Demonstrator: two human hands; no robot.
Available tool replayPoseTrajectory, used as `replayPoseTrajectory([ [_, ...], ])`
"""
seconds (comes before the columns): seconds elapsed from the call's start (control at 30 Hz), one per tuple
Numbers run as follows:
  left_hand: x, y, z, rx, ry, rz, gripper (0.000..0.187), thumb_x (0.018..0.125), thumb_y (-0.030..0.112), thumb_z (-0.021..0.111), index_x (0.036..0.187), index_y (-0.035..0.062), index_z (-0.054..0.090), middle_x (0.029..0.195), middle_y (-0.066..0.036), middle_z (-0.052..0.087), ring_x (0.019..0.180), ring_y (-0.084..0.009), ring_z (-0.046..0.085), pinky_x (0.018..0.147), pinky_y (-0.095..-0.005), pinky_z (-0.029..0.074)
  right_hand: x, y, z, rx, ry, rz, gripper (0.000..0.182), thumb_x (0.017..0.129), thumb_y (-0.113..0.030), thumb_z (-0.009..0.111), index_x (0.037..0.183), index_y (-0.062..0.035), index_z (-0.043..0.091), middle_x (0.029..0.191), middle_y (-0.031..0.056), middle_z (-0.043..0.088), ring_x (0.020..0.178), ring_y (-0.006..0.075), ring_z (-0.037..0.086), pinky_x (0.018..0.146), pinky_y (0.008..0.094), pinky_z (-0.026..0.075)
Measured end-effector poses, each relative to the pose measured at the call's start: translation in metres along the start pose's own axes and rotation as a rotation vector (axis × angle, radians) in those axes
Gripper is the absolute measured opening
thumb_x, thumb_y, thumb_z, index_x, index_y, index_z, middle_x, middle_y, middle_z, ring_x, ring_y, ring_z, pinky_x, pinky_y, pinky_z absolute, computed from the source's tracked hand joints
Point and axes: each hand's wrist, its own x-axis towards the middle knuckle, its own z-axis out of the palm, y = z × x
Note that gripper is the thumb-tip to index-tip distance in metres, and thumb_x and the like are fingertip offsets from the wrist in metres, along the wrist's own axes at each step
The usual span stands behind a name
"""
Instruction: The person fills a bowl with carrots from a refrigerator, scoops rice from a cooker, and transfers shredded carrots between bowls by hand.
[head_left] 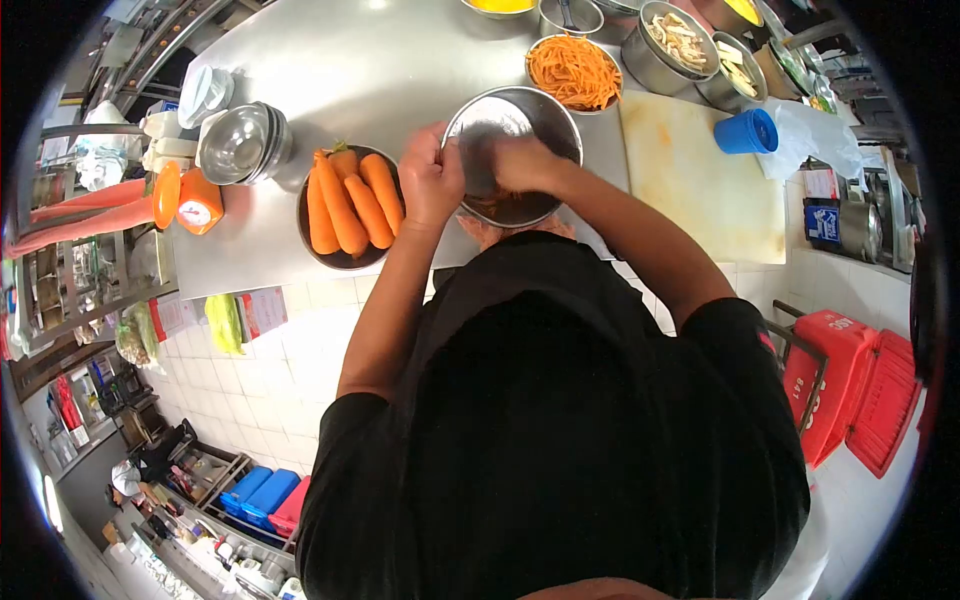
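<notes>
A metal bowl (568, 125) stands at the table's near edge, in front of my body. My left hand (436, 178) is closed at its left rim, gripping the end of a flat grey tool that looks like a grater (478, 168). The tool slants down into the bowl. My right hand (524, 164) is inside the bowl against the tool, smeared by motion, its fingers and anything in them hidden. A few orange carrot shreds (490, 207) lie at the bowl's bottom. To the left, a round dish holds several whole carrots (345, 205).
Behind the bowl stands a bowl of shredded carrot (574, 73). A cutting board (700, 180) lies right, with a blue cup (746, 131) on it. Stacked metal bowls (240, 145) and an orange scale (200, 203) are left. Pots of cut food (672, 45) line the back right.
</notes>
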Motion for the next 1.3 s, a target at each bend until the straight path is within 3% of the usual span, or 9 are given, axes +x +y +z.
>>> replayPoseTrajectory([
  [0.07, 0.001, -0.003, -0.002, 0.04, -0.023, -0.047, 0.014, 0.085, 0.003, 0.062, 0.099, 0.0009, 0.067, 0.074, -0.013, 0.062, 0.054, -0.021, 0.055, 0.054, -0.0331, 0.046, -0.006, -0.002, 0.012, -0.027, -0.202, -0.115, 0.032, 0.075, -0.005, 0.053, 0.1, 0.0036, 0.069, 0.105, 0.0256, 0.066, 0.1, 0.0402, 0.064, 0.091, 0.0464, 0.048],
  [0.23, 0.001, 0.003, -0.004, 0.011, -0.039, -0.06, 0.014, 0.084, 0.003, 0.062, 0.097, 0.0013, 0.066, 0.077, -0.014, 0.063, 0.057, -0.0236, 0.058, 0.055, -0.0344, 0.048, 0.015, -0.008, -0.014, 0.2, 0.555, -0.243, 0.031, 0.074, -0.01, 0.062, 0.102, 0.002, 0.065, 0.103, 0.0246, 0.066, 0.1, 0.04, 0.063, 0.088, 0.0475, 0.05],
  [0.33, 0.0, 0.0, 0.002, -0.006, -0.043, -0.02, 0.015, 0.084, 0.002, 0.062, 0.099, 0.0014, 0.065, 0.081, -0.016, 0.065, 0.062, -0.0273, 0.061, 0.058, -0.0354, 0.05, 0.009, -0.018, -0.015, 0.088, -0.008, -0.172, 0.032, 0.076, -0.013, 0.062, 0.104, 0.0023, 0.064, 0.107, 0.0249, 0.065, 0.101, 0.0402, 0.062, 0.088, 0.0471, 0.049],
  [0.4, 0.002, -0.007, 0.0, 0.0, -0.007, 0.045, 0.016, 0.084, 0.002, 0.062, 0.099, 0.0015, 0.065, 0.084, -0.017, 0.066, 0.065, -0.0303, 0.063, 0.06, -0.0363, 0.051, 0.017, -0.012, 0.037, 0.278, 0.215, -0.347, 0.034, 0.084, -0.022, 0.057, 0.109, -0.0002, 0.065, 0.107, 0.0262, 0.065, 0.102, 0.0414, 0.062, 0.088, 0.0471, 0.048],
  [0.57, -0.002, 0.005, -0.007, 0.009, -0.036, -0.015, 0.014, 0.084, 0.003, 0.062, 0.098, 0.002, 0.064, 0.087, -0.018, 0.066, 0.073, -0.0353, 0.065, 0.063, -0.0396, 0.052, -0.01, -0.018, 0.022, 0.253, -0.162, -0.321, 0.034, 0.084, -0.021, 0.055, 0.109, -0.0007, 0.065, 0.102, 0.0256, 0.066, 0.099, 0.0427, 0.062, 0.089, 0.0476, 0.048],
  [0.77, -0.005, 0.001, -0.007, 0.009, -0.007, 0.006, 0.014, 0.084, 0.003, 0.062, 0.098, 0.0026, 0.064, 0.085, -0.018, 0.066, 0.071, -0.0356, 0.065, 0.062, -0.0397, 0.052, -0.012, 0.023, 0.002, -0.177, 0.325, -0.264, 0.025, 0.076, -0.014, 0.057, 0.094, -0.0014, 0.069, 0.102, 0.0203, 0.067, 0.098, 0.0354, 0.065, 0.084, 0.0483, 0.051],
  [0.87, -0.005, 0.005, -0.002, 0.013, -0.027, 0.013, 0.014, 0.084, 0.002, 0.062, 0.098, 0.0027, 0.064, 0.087, -0.019, 0.066, 0.073, -0.0355, 0.065, 0.063, -0.04, 0.053, -0.014, 0.019, 0.006, -0.259, 0.07, -0.025, 0.025, 0.079, -0.017, 0.058, 0.094, 0.0007, 0.069, 0.103, 0.022, 0.067, 0.095, 0.0359, 0.066, 0.084, 0.0476, 0.053],
  [1.13, 0.0, 0.012, 0.003, -0.002, -0.032, 0.054, 0.017, 0.084, 0.002, 0.061, 0.101, 0.0016, 0.065, 0.092, -0.019, 0.067, 0.079, -0.0362, 0.067, 0.07, -0.0402, 0.054, 0.005, -0.006, 0.063, 0.301, 0.204, 0.054, 0.042, 0.091, -0.037, 0.05, 0.097, 0.0008, 0.067, 0.09, 0.0269, 0.067, 0.086, 0.0443, 0.065, 0.081, 0.0526, 0.05],
  [1.3, 0.002, 0.005, 0.005, 0.016, -0.024, 0.085, 0.016, 0.084, 0.001, 0.06, 0.099, 0.0004, 0.065, 0.092, -0.02, 0.067, 0.081, -0.0374, 0.067, 0.072, -0.0403, 0.054, 0.013, -0.013, 0.057, 0.368, 0.61, -0.512, 0.029, 0.083, -0.027, 0.058, 0.098, -0.0042, 0.068, 0.093, 0.0224, 0.068, 0.089, 0.0432, 0.064, 0.08, 0.0514, 0.051],
])
